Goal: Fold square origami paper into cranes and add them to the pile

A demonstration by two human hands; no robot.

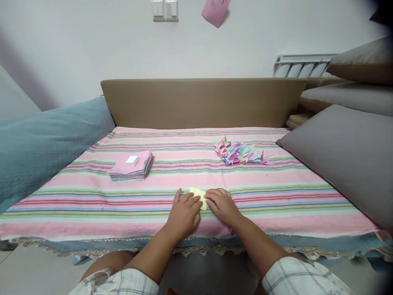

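A small pale yellow sheet of paper (201, 199) lies on the striped cloth in front of me, between my hands. My left hand (185, 214) rests over its left part, the fingers stretched out and one finger spread away to the left. At the paper's right edge is my right hand (223, 205), its fingers drawn together and closed on that edge. My fingers cover both sides of the sheet, so its full outline and any folds there are hidden.
A stack of coloured paper (130, 167) sits to the left with a small white block (132, 160) on top. Several folded paper cranes (238, 152) lie in a heap at the back right. Grey cushions (340, 151) line the right side, a blue-covered armrest (58, 143) the left.
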